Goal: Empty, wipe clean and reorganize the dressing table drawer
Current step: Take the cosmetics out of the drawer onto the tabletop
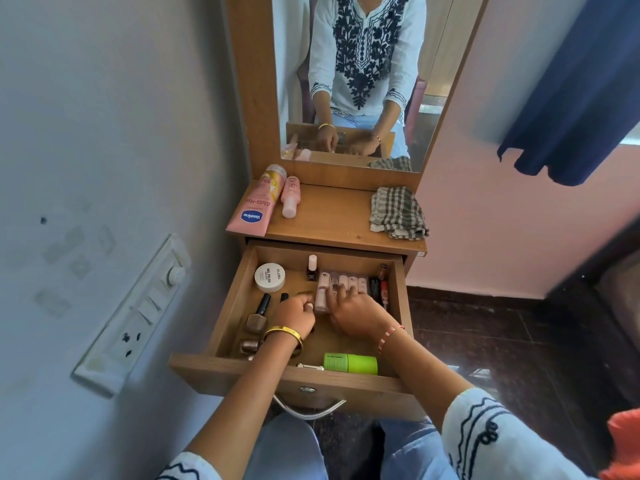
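- The open wooden dressing table drawer (228, 306) is pulled out toward the person, below the wooden counter (332, 220). It holds many items, so by my reading either the emptying is barely begun or the reorganizing is well along; I cannot tell which.
- On the counter lie a pink Vaseline lotion tube (254, 207) and a smaller pink bottle (290, 197) at the left, and a folded checked cloth (396, 213) at the right. The cloth looks dry and unused, though that is only a guess.
- The left hand (294, 315) has its grip curled over something small near the drawer's middle; what it pinches, if anything, I cannot tell.
- The right hand (353, 311) lies with spread fingers on a row of pale pink small bottles (341, 284) toward the back right, touching them. Whether its grip has closed on one I cannot tell.
- Also inside: a round white jar marked nail polish (270, 277) at back left, a dark nail polish bottle with white cap (312, 268) behind, two brown nail polish bottles (256, 317) along the left wall, dark and red lipstick tubes (380, 289) at the right wall, and a lime green cylindrical container (349, 363) lying at the front.
- The drawer's bare wood floor shows no obvious grime from here.
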Demonstrator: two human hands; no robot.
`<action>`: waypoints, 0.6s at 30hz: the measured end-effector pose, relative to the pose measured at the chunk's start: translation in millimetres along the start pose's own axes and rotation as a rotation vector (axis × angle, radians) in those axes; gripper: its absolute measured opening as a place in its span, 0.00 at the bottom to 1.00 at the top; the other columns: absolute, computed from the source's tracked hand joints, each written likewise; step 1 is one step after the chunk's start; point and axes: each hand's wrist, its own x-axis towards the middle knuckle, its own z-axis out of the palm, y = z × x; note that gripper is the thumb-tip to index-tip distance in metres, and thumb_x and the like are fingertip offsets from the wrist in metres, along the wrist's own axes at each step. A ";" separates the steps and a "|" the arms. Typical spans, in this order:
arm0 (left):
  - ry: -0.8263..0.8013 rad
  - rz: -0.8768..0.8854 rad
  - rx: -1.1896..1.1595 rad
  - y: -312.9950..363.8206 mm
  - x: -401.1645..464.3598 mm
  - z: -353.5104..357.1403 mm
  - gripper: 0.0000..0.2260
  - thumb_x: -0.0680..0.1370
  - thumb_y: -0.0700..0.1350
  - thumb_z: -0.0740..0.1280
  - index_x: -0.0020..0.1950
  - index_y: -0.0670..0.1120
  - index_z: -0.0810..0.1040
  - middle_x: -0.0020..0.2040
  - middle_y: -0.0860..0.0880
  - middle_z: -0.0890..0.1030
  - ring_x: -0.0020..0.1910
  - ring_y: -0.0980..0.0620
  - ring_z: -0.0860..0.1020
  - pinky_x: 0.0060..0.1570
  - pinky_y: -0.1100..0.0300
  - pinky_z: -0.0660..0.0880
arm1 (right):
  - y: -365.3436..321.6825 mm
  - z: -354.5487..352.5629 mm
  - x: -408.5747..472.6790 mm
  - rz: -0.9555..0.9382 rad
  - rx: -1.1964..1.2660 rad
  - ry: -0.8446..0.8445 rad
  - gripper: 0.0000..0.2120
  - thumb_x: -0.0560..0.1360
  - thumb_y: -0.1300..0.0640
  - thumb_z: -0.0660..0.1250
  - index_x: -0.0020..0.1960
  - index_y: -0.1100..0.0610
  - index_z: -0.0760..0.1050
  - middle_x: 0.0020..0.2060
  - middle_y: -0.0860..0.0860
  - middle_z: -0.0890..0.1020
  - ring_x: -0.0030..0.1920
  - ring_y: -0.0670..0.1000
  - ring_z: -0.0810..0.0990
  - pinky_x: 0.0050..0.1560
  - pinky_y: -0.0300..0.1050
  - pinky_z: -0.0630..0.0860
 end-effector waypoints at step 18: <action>-0.134 -0.436 -1.179 9.5 -12.6 -24.4 0.07 0.78 0.36 0.57 0.45 0.38 0.73 0.34 0.41 0.79 0.27 0.47 0.80 0.22 0.58 0.78 | -14.9 -32.6 -39.0 -0.036 0.464 0.344 0.13 0.78 0.57 0.58 0.57 0.62 0.75 0.51 0.58 0.80 0.49 0.57 0.79 0.46 0.51 0.77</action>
